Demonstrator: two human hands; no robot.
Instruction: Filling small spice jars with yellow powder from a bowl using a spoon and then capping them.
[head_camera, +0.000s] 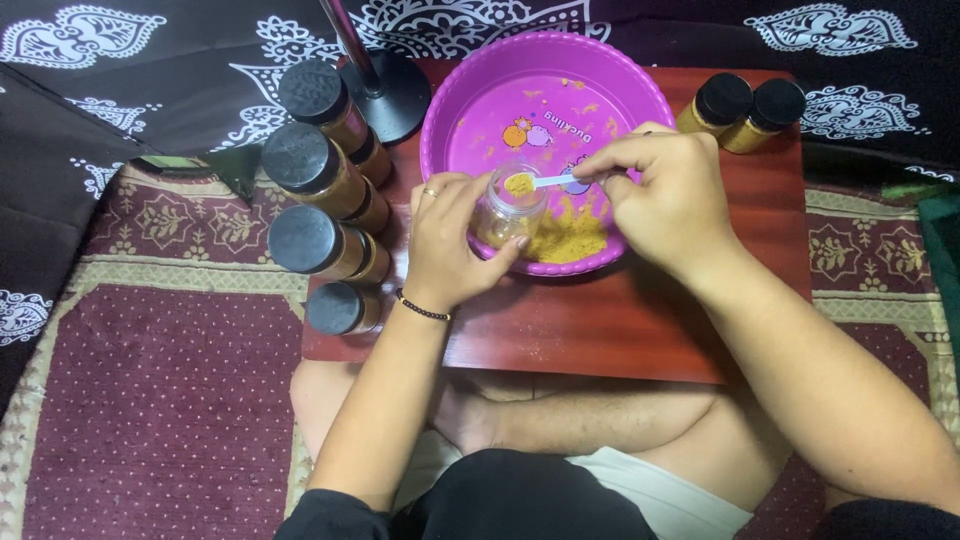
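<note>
My left hand (445, 238) grips a small clear jar (505, 213) held over the near rim of a purple plastic bowl (470, 110). My right hand (665, 195) pinches a small white spoon (548, 182) loaded with yellow-orange powder, its tip right above the jar's open mouth. A heap of the same powder (570, 238) lies in the bowl's near side. The jar holds some powder at its bottom. The bowl rests on a low red-brown wooden table (600, 320).
Several black-lidded jars of powder (315, 170) stand stacked along the table's left edge; two more (745, 105) stand at its far right corner. A black stand base with a metal pole (385, 85) sits beside the bowl. Patterned rug and dark cloth surround the table.
</note>
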